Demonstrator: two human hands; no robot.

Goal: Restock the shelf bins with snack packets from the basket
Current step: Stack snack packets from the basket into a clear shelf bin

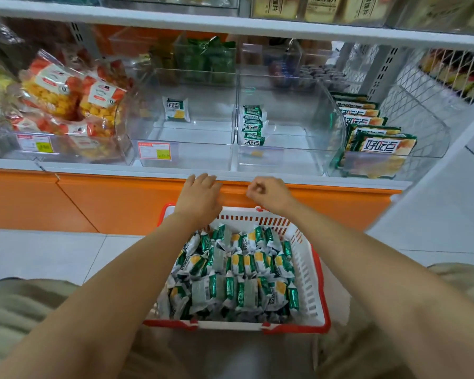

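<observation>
A white basket with a red rim sits on the floor between my knees, heaped with several small green-and-white snack packets. My left hand hovers palm down over the basket's far edge, fingers apart and holding nothing. My right hand is beside it with fingers curled in, nothing visible inside. On the shelf above, the left clear bin holds one packet. The right clear bin holds a short row of packets along its left wall.
Bags of orange-yellow snacks fill the bin at left. Flat green packs stand in the bin at right, beside a white wire basket. An orange base panel runs below the shelf edge. My knees flank the basket.
</observation>
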